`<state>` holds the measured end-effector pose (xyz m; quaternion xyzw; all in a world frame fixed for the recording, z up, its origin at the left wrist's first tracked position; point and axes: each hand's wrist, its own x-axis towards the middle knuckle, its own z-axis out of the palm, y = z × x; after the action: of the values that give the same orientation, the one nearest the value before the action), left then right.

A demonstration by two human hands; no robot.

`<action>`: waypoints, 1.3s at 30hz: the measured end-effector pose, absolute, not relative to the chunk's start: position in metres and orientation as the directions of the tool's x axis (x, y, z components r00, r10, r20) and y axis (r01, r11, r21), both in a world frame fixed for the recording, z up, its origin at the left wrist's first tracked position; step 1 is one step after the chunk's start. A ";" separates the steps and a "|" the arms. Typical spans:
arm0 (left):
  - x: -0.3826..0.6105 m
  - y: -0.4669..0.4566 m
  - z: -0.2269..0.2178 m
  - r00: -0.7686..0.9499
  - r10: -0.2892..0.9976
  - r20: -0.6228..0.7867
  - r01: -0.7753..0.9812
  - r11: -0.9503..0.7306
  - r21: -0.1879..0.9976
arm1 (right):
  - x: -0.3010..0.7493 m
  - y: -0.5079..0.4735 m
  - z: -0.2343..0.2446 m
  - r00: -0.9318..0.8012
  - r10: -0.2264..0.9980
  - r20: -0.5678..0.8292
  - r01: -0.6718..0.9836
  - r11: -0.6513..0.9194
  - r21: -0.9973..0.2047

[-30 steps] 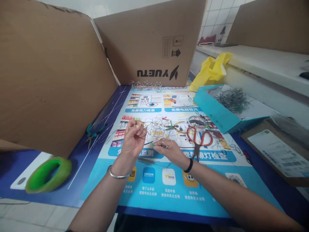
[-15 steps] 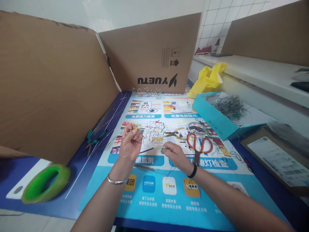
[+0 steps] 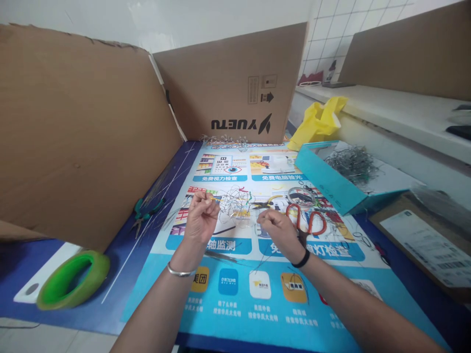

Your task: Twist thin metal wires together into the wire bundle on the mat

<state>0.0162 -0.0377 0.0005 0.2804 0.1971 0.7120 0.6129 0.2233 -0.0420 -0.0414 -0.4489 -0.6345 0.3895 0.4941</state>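
My left hand [image 3: 200, 218] is raised over the printed blue mat [image 3: 239, 289], fingers curled in a pinch on the end of a thin wire. That wire runs into a tangle of fine wire loops [image 3: 235, 202] lying on the mat just beyond both hands. My right hand [image 3: 277, 228] is closed too, pinching something small at the tangle's right side; I cannot make out what. Red-handled scissors [image 3: 307, 223] lie right beside my right hand. A silver bangle sits on my left wrist, a black band on my right.
Cardboard walls [image 3: 81, 127] stand at the left and back. A green tape roll [image 3: 71, 279] and green pliers [image 3: 142, 211] lie at left. A teal box [image 3: 331, 179] holding more wire pieces sits at right, with a yellow bag [image 3: 318, 120] behind it and yellow-handled pliers [image 3: 274, 202].
My right hand has lifted from the near side of the wire tangle and moved right and farther away, toward the scissors. My left hand keeps its pinch almost in place.
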 end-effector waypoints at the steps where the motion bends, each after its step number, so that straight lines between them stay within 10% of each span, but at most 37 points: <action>1: 0.016 -0.037 0.000 -0.084 0.984 0.159 -0.764 -0.166 0.623 | 0.224 -0.042 -0.042 -0.106 0.960 0.258 0.188 0.274 -0.943; 15: 0.009 -0.035 -0.005 -0.021 0.984 0.175 -0.725 -0.135 0.675 | 0.223 -0.036 -0.047 -0.074 0.986 0.147 0.166 0.158 -0.973; 39: 0.008 -0.035 -0.002 0.010 0.992 0.126 -0.723 -0.080 0.686 | 0.229 -0.036 -0.043 -0.154 0.928 0.341 0.486 0.371 -0.791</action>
<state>0.0077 -0.0352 -0.0024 0.3058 0.2199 0.6682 0.6416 0.2285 -0.0363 -0.0431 -0.4957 -0.7128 0.2621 0.4213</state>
